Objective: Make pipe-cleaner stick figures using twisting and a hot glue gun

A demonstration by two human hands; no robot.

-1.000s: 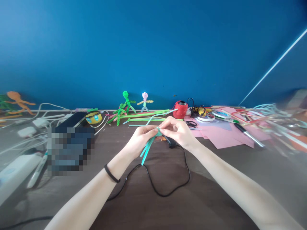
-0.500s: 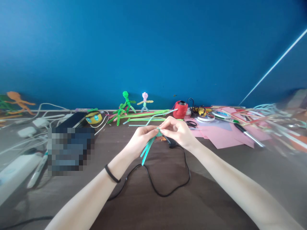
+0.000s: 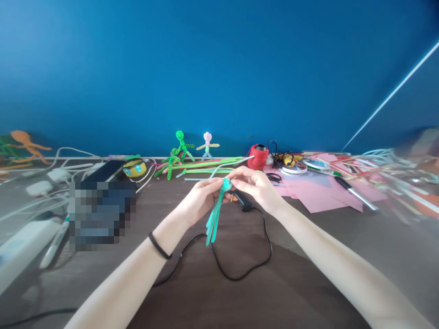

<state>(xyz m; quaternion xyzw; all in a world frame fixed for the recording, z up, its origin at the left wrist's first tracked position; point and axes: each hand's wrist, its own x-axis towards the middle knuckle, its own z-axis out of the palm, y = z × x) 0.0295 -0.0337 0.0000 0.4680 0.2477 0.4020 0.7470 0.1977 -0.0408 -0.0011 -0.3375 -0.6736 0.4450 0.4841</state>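
Note:
Above the dark table, both hands hold a bundle of teal pipe cleaners (image 3: 214, 215). Its top is wound into a small rounded head, and several loose strands hang down and slightly left. My left hand (image 3: 202, 197) pinches the head from the left, with some fingers tucked behind. From the other side, the thumb and fingers of my right hand (image 3: 253, 186) close on the same head. A black tool, apparently a glue gun (image 3: 244, 202), lies just beyond the right hand, partly hidden by it.
Pipe-cleaner figures, one green (image 3: 180, 137) and one lilac-headed (image 3: 207, 138), stand by the blue wall. Green pipe cleaners (image 3: 206, 163), a red thread spool (image 3: 258, 156), scissors (image 3: 274, 177) and pink paper (image 3: 308, 194) lie behind. A black cord (image 3: 236, 278) loops below my hands.
The teal bundle has turned so its strands hang more steeply and its rounded head shows more. My left fingers have shifted slightly back from it; both hands keep their hold.

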